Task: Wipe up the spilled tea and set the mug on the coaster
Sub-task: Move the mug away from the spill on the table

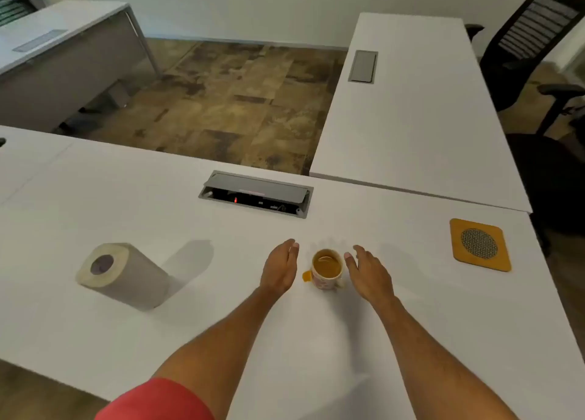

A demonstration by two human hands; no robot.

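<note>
A patterned mug (328, 274) with amber tea stands upright on the white desk (221, 308), a yellow tag hanging at its left side. My left hand (280, 269) is just left of the mug and my right hand (367, 270) just right of it. Both are open with fingers extended, and neither touches the mug. An orange square coaster (480, 244) with a grey mesh centre lies far right on the desk. A paper roll (122, 274) lies on its side at the left. I see no clear puddle of tea on the desk.
An open cable box (255, 194) is set into the desk behind the mug. A second white desk (418, 109) joins at the back right, with a black office chair (535, 49) beside it. Another desk (57, 55) stands at the far left across brown floor.
</note>
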